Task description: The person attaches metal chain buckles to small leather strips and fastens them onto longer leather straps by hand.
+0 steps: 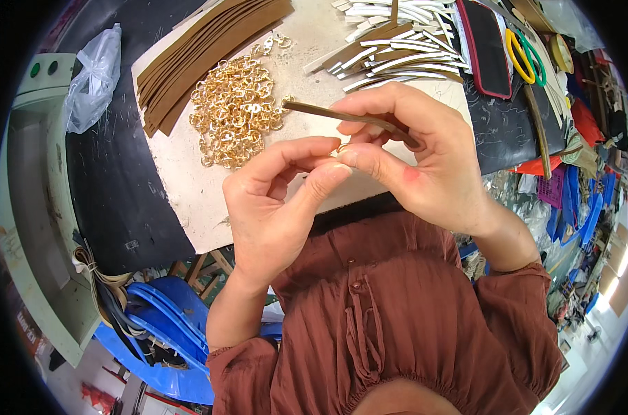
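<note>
Brown blouse (411,304), pale board (196,204) on black tabletop (120,194), left grip (269,200) round gold fitting (342,147), right grip (435,155) round strip (321,111)

Workshop for sure. Scuffed black bench (137,200), worn pale board (193,214) on top: brown strips (196,59) stacked at far left corner, gold ring fittings (234,114) heaped beside, white-edged strips (404,59) at far right. Push-button metal housing (34,95) past bench's left edge, scraps (514,197) littering floor past right.
</note>
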### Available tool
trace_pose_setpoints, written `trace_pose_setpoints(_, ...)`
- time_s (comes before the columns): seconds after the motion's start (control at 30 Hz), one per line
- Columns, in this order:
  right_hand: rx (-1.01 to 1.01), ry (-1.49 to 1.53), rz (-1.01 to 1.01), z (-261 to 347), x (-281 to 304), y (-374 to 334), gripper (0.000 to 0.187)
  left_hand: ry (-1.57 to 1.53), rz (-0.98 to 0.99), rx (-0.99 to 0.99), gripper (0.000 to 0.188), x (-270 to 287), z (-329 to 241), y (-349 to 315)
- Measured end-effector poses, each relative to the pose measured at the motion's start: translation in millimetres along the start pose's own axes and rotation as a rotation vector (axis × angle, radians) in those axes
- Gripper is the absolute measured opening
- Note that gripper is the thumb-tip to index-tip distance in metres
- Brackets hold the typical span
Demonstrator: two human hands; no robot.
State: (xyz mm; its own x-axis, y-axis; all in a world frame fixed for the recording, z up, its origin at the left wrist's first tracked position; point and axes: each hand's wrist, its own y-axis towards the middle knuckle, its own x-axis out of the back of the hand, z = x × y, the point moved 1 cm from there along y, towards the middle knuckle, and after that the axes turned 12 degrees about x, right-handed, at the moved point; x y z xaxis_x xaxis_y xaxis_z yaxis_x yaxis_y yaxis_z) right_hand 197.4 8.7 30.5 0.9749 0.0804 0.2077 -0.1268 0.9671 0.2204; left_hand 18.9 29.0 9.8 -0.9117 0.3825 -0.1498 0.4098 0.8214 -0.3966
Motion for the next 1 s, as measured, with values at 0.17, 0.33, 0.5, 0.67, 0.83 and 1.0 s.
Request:
trace_pose_setpoints(0.17, 0.055, -0.069, -0.019, -10, -4, -5, 0.031, 0.031, -0.042, -0.019, 0.021, -1, 4, -2)
trace_pose_setpoints(0.33, 0.377, -0.554, -0.024, -1, 8, -10, 0.033, -0.176, -0.108, 0.018, 0.019, 0, 15, -3)
trace_pose_setpoints(0.5, 0.463, -0.660, -0.078, 5, 3, -20, 0.035, -0.252, -0.209, -0.062, 0.018, -7, 15, -6)
trace_pose_setpoints(0.67, 0.629, -0.703, -0.065, 9, 1, -24, 0.034, -0.176, -0.277, -0.177, 0.019, -13, 17, -7)
trace_pose_setpoints(0.83, 0.653, -0.734, -0.054, 6, -1, -22, 0.033, 0.084, -0.366, -0.388, 0.024, -11, 24, -9)
trace_pose_setpoints(1.0, 0.727, -0.764, -0.068, 2, -7, -21, 0.031, 0.227, -0.417, -0.603, 0.025, -19, 22, -9)
